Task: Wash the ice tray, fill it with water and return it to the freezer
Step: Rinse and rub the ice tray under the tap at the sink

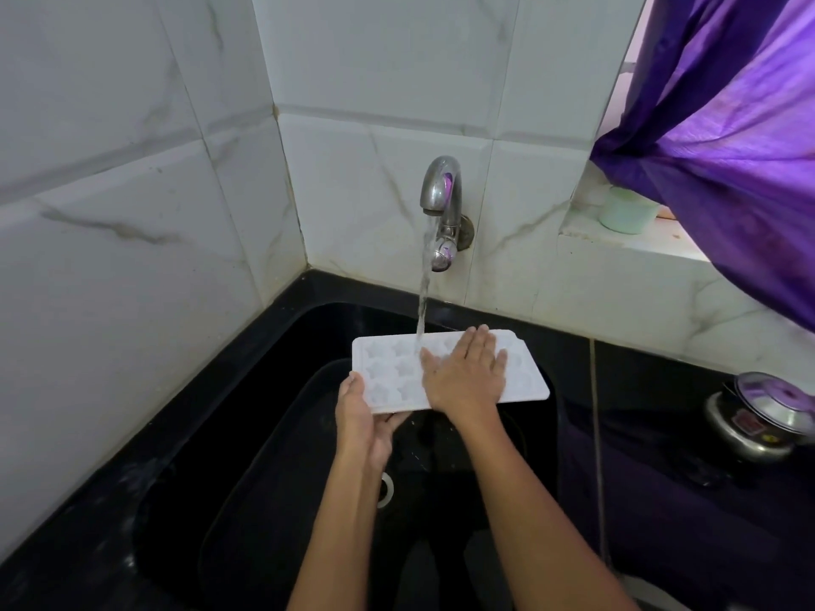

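Note:
A white ice tray [388, 372] with star-shaped cells is held level over the black sink [308, 328]. Water runs from the steel tap [441, 187] onto the tray's middle. My left hand [359, 416] holds the tray's near left corner from below, thumb on the rim. My right hand [465, 374] lies flat on top of the tray with fingers straight, covering its right half.
A black basin [273, 469] sits inside the sink below the tray. A steel pot with a lid [758, 416] stands on the black counter at right. A green cup [626, 211] rests on the window ledge under a purple curtain [723, 125]. Tiled walls close the corner.

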Tool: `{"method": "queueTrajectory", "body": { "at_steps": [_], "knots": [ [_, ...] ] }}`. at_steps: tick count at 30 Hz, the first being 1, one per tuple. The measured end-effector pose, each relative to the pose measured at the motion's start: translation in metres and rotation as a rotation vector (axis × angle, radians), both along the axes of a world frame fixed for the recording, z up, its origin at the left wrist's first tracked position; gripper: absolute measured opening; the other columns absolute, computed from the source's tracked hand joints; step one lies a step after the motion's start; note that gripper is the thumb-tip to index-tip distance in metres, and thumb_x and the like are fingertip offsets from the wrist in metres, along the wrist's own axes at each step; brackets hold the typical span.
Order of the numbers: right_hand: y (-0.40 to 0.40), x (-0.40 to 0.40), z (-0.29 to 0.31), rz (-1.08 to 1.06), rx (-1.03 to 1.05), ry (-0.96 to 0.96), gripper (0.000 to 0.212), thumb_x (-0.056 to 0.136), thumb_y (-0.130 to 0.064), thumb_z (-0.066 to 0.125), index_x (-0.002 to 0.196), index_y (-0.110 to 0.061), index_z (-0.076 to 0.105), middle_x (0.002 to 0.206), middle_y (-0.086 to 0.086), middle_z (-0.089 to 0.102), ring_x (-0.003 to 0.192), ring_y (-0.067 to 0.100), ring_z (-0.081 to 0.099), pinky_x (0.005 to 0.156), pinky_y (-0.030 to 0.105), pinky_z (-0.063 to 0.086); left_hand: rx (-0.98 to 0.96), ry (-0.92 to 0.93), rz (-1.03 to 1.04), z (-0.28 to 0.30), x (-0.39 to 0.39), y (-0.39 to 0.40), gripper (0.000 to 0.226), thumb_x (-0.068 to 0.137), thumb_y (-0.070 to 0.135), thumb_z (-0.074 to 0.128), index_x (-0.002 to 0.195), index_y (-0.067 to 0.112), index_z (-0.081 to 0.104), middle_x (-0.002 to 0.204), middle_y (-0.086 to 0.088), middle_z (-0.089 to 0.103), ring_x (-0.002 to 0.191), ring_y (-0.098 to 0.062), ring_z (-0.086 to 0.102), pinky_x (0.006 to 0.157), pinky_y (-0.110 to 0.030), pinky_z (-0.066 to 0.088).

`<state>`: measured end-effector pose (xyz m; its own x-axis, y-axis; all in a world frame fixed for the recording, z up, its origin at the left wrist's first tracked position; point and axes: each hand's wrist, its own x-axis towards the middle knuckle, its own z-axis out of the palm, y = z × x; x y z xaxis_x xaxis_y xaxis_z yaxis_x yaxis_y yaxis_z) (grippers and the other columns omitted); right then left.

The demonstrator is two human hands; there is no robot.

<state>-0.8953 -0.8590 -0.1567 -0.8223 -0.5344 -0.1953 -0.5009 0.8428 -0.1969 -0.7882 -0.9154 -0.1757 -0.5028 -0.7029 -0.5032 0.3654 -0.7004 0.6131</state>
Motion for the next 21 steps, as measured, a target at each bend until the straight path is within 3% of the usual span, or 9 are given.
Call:
{"method": "queueTrajectory", "body": {
  "at_steps": [3,5,7,10,15,18,21],
  "knots": [
    [-0.015,0.026,-0.002,0.162,-0.103,0.026,0.076,0.1,-0.051,0.021,0.152,-0.001,-0.006,0.16,0.018,-0.011,0.149,0.03,-0.008,0.12,0.043,-0.002,-0.005,-0.025,-0.023,-0.001,-0.005,0.012,0.034,0.103,0.029,0.034,0.128,0.012,0.05,0.119,-0.017,0.063,0.097,-0.03,0.064,0.077,-0.048,0.054],
    [-0.018,0.041,-0.006,0.428,-0.168,0.062,0.065,0.102,-0.043,0.022,0.154,-0.01,0.002,0.162,0.009,-0.005,0.149,0.023,-0.004,0.12,0.04,-0.001,0.007,-0.023,-0.01,0.0,-0.004,0.012,0.033,0.103,0.026,0.035,0.126,0.01,0.052,0.12,-0.018,0.063,0.1,-0.03,0.064,0.088,-0.048,0.051],
    [-0.014,0.039,-0.007,0.594,-0.146,0.091,0.06,0.103,-0.043,0.019,0.155,-0.018,0.006,0.163,0.002,-0.004,0.149,0.017,-0.006,0.12,0.038,-0.006,0.017,-0.015,0.028,-0.004,0.002,0.006,0.031,0.103,0.026,0.035,0.123,0.012,0.053,0.12,-0.018,0.063,0.098,-0.03,0.064,0.088,-0.049,0.052],
    [0.0,0.013,-0.011,0.482,-0.096,0.079,0.071,0.098,-0.058,0.018,0.155,-0.019,0.002,0.163,0.002,-0.006,0.149,0.018,-0.008,0.12,0.042,-0.008,0.009,-0.021,0.109,-0.011,0.017,-0.01,0.036,0.103,0.03,0.034,0.13,0.012,0.049,0.121,-0.018,0.062,0.096,-0.031,0.064,0.068,-0.049,0.053],
    [0.015,-0.007,-0.014,0.124,0.052,0.01,0.082,0.096,-0.062,0.012,0.152,-0.005,-0.009,0.161,0.01,-0.013,0.149,0.021,-0.013,0.119,0.046,-0.011,0.001,-0.04,0.136,-0.016,0.025,-0.014,0.033,0.103,0.032,0.036,0.129,0.015,0.047,0.113,-0.014,0.065,0.1,-0.033,0.063,0.067,-0.051,0.053],
    [-0.003,0.027,-0.014,0.242,-0.038,0.006,0.079,0.099,-0.055,0.016,0.151,0.001,-0.008,0.159,0.019,-0.013,0.148,0.029,-0.013,0.12,0.043,-0.008,0.02,-0.052,0.09,-0.016,0.011,0.001,0.029,0.103,0.03,0.035,0.12,0.014,0.053,0.108,-0.014,0.066,0.091,-0.029,0.066,0.064,-0.043,0.054],
    [-0.011,0.053,-0.019,0.521,-0.103,0.034,0.065,0.103,-0.045,0.015,0.154,-0.009,-0.002,0.162,0.008,-0.007,0.149,0.02,-0.009,0.121,0.042,-0.007,0.029,-0.076,0.068,-0.018,0.004,0.01,0.028,0.103,0.026,0.035,0.112,0.013,0.058,0.102,-0.012,0.068,0.087,-0.025,0.067,0.067,-0.038,0.054]
  ]
}}
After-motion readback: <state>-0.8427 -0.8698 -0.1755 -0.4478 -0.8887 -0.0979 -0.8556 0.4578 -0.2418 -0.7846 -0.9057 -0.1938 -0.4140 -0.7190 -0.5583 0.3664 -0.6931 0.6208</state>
